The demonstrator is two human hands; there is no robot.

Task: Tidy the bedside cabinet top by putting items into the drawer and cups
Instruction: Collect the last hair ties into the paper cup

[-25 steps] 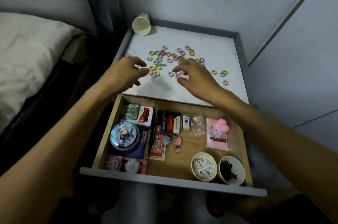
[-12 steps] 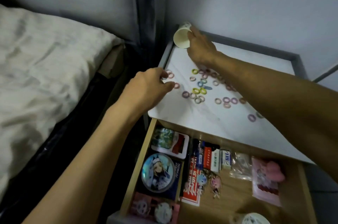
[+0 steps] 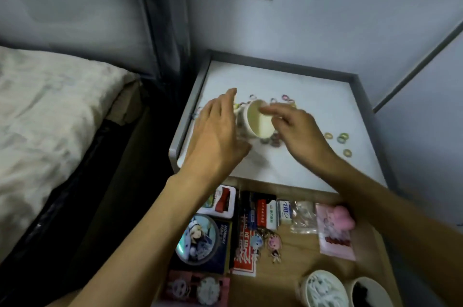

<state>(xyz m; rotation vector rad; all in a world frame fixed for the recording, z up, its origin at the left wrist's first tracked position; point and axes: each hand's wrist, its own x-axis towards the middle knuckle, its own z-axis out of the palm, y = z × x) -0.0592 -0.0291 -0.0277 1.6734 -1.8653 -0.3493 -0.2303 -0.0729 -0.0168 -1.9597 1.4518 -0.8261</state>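
By the cabinet top's (image 3: pixel 315 108) left edge, our spread left hand (image 3: pixel 217 132) and rim-pinching right hand (image 3: pixel 300 136) flank the blurred cup (image 3: pixel 256 120).

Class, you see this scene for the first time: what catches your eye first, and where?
A paper cup tipped on its side, between the left hand and right hand over the white cabinet top. Small coloured rings lie scattered on that top, and the open drawer below is packed with trinkets.
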